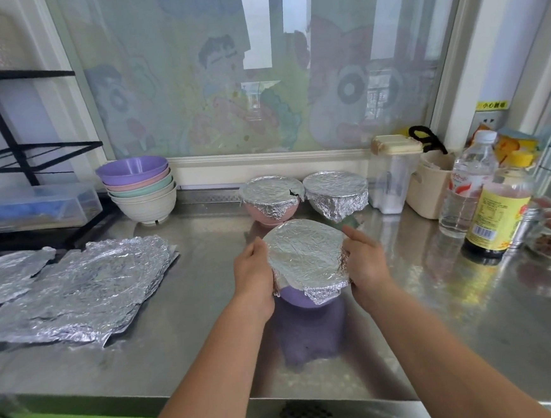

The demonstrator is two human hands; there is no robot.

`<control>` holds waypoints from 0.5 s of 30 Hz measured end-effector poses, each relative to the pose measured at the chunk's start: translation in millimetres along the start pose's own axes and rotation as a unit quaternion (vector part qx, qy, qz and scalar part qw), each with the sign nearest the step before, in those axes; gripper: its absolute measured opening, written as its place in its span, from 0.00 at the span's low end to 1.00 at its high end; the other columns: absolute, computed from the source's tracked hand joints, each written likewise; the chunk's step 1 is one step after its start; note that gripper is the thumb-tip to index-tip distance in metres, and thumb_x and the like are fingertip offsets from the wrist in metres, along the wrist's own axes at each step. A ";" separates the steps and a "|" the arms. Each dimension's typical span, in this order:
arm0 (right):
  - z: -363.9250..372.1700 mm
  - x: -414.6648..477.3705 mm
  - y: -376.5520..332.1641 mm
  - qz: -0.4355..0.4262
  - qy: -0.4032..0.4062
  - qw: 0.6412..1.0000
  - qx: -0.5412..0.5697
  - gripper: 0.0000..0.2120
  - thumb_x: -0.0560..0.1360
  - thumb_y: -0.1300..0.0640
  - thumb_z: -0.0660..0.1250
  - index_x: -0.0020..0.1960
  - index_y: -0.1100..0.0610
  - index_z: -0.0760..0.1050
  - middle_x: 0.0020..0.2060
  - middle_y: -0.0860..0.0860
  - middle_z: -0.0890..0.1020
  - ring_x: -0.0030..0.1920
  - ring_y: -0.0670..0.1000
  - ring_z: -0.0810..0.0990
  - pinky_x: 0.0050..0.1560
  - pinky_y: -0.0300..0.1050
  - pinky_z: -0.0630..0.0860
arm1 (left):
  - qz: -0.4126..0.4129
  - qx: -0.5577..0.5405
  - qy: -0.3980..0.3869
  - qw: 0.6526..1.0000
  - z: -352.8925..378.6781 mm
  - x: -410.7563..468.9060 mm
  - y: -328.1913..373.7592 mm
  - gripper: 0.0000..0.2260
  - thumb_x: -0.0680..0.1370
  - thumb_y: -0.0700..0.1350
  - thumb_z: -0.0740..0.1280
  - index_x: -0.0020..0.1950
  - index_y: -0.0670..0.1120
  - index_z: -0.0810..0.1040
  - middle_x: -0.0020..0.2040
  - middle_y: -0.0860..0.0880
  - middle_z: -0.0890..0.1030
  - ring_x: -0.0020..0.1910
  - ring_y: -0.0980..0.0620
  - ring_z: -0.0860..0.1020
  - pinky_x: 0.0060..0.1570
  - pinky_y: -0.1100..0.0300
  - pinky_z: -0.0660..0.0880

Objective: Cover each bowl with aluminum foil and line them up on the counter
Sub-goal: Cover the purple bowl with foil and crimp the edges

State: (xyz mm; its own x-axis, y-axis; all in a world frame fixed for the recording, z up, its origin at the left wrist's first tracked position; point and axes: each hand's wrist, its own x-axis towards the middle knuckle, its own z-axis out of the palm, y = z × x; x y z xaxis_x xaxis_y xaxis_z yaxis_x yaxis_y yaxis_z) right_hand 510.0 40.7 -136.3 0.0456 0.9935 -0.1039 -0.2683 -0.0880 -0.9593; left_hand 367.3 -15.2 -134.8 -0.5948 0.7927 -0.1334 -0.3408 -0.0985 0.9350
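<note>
The person is finishing the wrap on a purple bowl (296,298), which is sitting at the middle of the steel bench (196,347), just in front of the two bowls already done; whether its foot is resting on the bench or hanging slightly above it cannot be told, because the purple reflection is running straight into it. The left hand (253,276) is clamping the near-left side, with its fingers curling round the crimped edge of the foil cover (306,256). The right hand (365,261) is gripping the opposite side, thumb lying along the rim. The foil is lying flat across the mouth and is pleated down the sides, so this looks like the last pressing-in before the bowl is placed. Behind it, by the window, a pink bowl (273,214) and a second covered bowl (337,190) are standing side by side, the pink one showing a small tear in its foil. The next move probably calls for carrying the purple bowl level and setting it in line with those two, without squeezing the foil loose. A stack of bowls (139,190) is waiting uncovered to the left, with spare foil sheets (86,289) lying nearer the bench edge.
</note>
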 end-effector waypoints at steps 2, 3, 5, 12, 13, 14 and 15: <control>1.1 0.0 0.7 -0.001 0.010 1.000 0.011 0.18 0.78 0.68 0.58 0.67 0.63 0.73 0.46 0.58 0.82 0.48 0.56 0.79 0.55 0.54 0.76 | 0.009 -0.049 0.040 0.998 5.4 -5.4 -3.8 0.12 0.82 0.45 0.62 0.44 0.43 0.81 0.35 0.48 0.83 0.32 0.52 0.80 0.33 0.61 0.76; 1.3 0.8 1.3 -0.001 0.013 1.000 0.017 0.17 0.78 0.68 0.58 0.66 0.62 0.74 0.45 0.57 0.82 0.48 0.56 0.79 0.54 0.54 0.76 | 0.017 -0.079 0.053 0.995 7.6 -8.6 -4.8 0.12 0.82 0.46 0.62 0.45 0.43 0.81 0.36 0.48 0.83 0.33 0.52 0.80 0.34 0.61 0.76; 0.8 -0.3 1.1 0.001 0.015 1.000 0.024 0.17 0.79 0.68 0.58 0.65 0.60 0.74 0.43 0.55 0.82 0.48 0.55 0.79 0.52 0.51 0.74 | 0.019 -0.126 0.050 0.991 8.6 -11.8 -9.8 0.15 0.83 0.49 0.60 0.47 0.43 0.82 0.40 0.48 0.85 0.39 0.51 0.82 0.42 0.58 0.78; -10.3 0.6 -23.2 -0.070 -0.025 0.984 -0.162 0.19 0.79 0.60 0.63 0.70 0.59 0.72 0.62 0.52 0.78 0.63 0.51 0.74 0.70 0.50 0.67 | 0.134 0.069 0.105 0.983 -25.4 -2.7 9.2 0.13 0.83 0.49 0.57 0.47 0.47 0.79 0.48 0.51 0.80 0.53 0.51 0.77 0.55 0.58 0.70; -11.7 0.2 -32.5 -0.106 -0.052 0.973 -0.200 0.20 0.80 0.58 0.63 0.72 0.57 0.70 0.63 0.48 0.75 0.65 0.48 0.72 0.71 0.47 0.65 | 0.172 0.116 0.114 0.972 -28.5 -5.2 23.5 0.12 0.83 0.48 0.58 0.48 0.47 0.79 0.48 0.51 0.79 0.53 0.51 0.76 0.57 0.57 0.70; -11.4 0.7 -41.7 -0.131 -0.090 0.959 -0.233 0.21 0.80 0.56 0.63 0.73 0.55 0.69 0.64 0.45 0.73 0.66 0.46 0.70 0.70 0.45 0.64 | 0.202 0.184 0.105 0.956 -27.8 -10.1 35.7 0.13 0.83 0.48 0.57 0.49 0.46 0.79 0.49 0.50 0.79 0.53 0.50 0.76 0.56 0.56 0.70; -8.7 1.5 -48.8 -0.141 -0.126 0.945 -0.266 0.21 0.81 0.56 0.62 0.74 0.53 0.68 0.64 0.45 0.72 0.67 0.45 0.69 0.70 0.45 0.63 | 0.225 0.288 0.085 0.927 -21.6 -17.6 43.9 0.15 0.82 0.50 0.55 0.50 0.46 0.79 0.50 0.49 0.80 0.52 0.48 0.76 0.56 0.55 0.70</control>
State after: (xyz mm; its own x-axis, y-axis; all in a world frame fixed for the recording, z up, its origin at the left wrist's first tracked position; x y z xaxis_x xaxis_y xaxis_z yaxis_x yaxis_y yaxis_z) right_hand 531.5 45.8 -91.9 -0.2065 0.9622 0.1778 0.2456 0.2268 -0.9425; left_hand 347.1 -46.4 -98.5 -0.7049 0.6389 0.3079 0.3847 -0.0203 0.9228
